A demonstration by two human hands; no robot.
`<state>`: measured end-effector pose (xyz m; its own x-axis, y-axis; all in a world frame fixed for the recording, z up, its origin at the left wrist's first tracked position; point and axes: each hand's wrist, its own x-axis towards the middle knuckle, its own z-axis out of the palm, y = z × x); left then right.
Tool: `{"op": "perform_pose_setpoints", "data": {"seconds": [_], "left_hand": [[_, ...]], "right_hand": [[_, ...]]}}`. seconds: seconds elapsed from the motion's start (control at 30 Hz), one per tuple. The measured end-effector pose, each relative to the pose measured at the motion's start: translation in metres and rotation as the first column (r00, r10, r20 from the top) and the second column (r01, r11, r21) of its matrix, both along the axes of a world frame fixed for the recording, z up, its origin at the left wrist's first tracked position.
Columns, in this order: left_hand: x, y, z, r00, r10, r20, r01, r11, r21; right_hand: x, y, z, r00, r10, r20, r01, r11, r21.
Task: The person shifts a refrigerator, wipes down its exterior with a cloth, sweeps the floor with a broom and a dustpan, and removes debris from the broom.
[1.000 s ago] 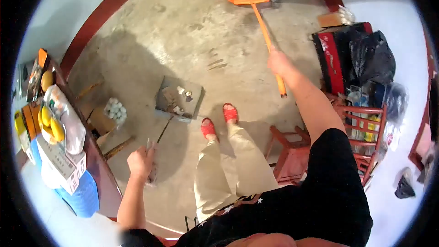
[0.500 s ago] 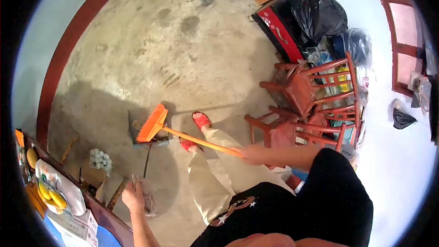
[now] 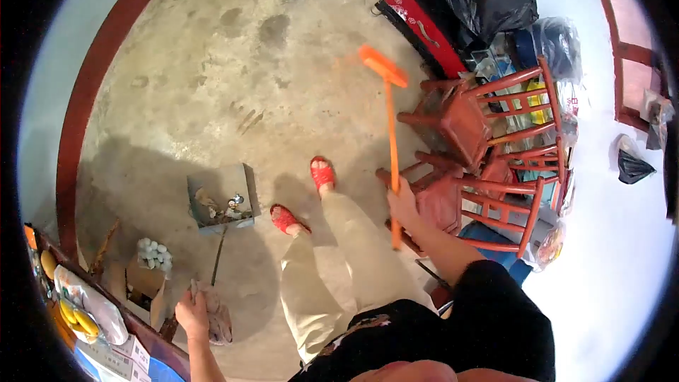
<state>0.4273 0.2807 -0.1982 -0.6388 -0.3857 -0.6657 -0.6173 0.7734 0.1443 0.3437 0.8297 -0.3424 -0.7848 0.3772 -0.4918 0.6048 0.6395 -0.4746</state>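
My right hand is closed round the orange handle of a broom. Its orange bristle head is off to the upper right, near the red chairs. A crumpled, thin greyish-pink plastic bag hangs from my closed left hand. On the floor ahead of my feet rests a grey dustpan, holding scraps of litter. Its thin dark handle points back toward the bag, and whether they touch I cannot tell.
Stacked red wooden chairs stand at right, beside a red-and-black cabinet topped by a black bag. At lower left are an open cardboard box, a bag of white round things and a table with bananas.
The broom has swung from over the dustpan to the upper right, uncovering the litter in the pan. My left hand, still holding the bag, has shifted slightly left and down.
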Motion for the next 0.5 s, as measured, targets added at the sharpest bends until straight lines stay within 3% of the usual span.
{"op": "perform_pose_setpoints", "data": {"seconds": [0.07, 0.1, 0.17, 0.23, 0.27, 0.3, 0.33, 0.37, 0.4, 0.43, 0.47, 0.5], "left_hand": [[-0.001, 0.005, -0.001, 0.996, -0.062, -0.069, 0.056, 0.996, -0.075], [0.006, 0.007, -0.008, 0.972, 0.04, -0.231, -0.06, 0.995, -0.079], [0.014, 0.001, -0.012, 0.985, 0.125, -0.122, -0.137, 0.986, -0.094], [0.03, -0.013, -0.025, 0.985, 0.152, -0.078, -0.163, 0.973, -0.165], [0.029, -0.011, -0.028, 0.991, 0.117, -0.061, -0.128, 0.964, -0.234], [0.028, -0.011, -0.023, 0.991, 0.132, -0.009, -0.132, 0.981, -0.14], [0.012, -0.008, -0.016, 0.99, 0.134, 0.044, -0.132, 0.99, -0.041], [-0.002, -0.001, -0.012, 0.988, 0.056, 0.147, -0.027, 0.981, -0.193], [-0.01, 0.007, -0.012, 0.966, -0.013, 0.258, 0.101, 0.938, -0.332], [0.043, -0.033, -0.029, 0.971, 0.231, 0.055, -0.221, 0.964, -0.149], [0.029, -0.023, -0.026, 0.97, 0.23, 0.082, -0.214, 0.963, -0.163], [0.005, -0.006, -0.02, 0.989, 0.094, 0.112, -0.055, 0.948, -0.315]], "right_hand": [[-0.056, -0.031, -0.021, 0.925, -0.337, 0.177, 0.355, 0.932, -0.077], [-0.068, -0.025, -0.065, 0.938, -0.332, 0.096, 0.335, 0.942, -0.019], [-0.091, -0.013, -0.135, 0.951, -0.308, 0.031, 0.307, 0.951, 0.044], [-0.124, -0.015, -0.191, 0.902, -0.325, -0.283, 0.323, 0.945, -0.056], [-0.137, -0.019, -0.222, 0.858, -0.455, -0.238, 0.402, 0.884, -0.24], [-0.144, -0.024, -0.254, 0.801, -0.576, -0.166, 0.478, 0.781, -0.403], [-0.152, -0.035, -0.278, 0.842, -0.508, -0.183, 0.447, 0.846, -0.291], [-0.152, -0.046, -0.31, 0.878, -0.442, -0.186, 0.414, 0.894, -0.17], [-0.152, -0.06, -0.351, 0.824, -0.545, -0.155, 0.464, 0.806, -0.367], [-0.142, -0.064, -0.394, 0.764, -0.638, -0.098, 0.494, 0.676, -0.547], [-0.144, -0.074, -0.387, 0.707, -0.696, 0.127, 0.615, 0.516, -0.596], [-0.155, -0.086, -0.369, 0.621, -0.704, 0.345, 0.723, 0.346, -0.598]]}}
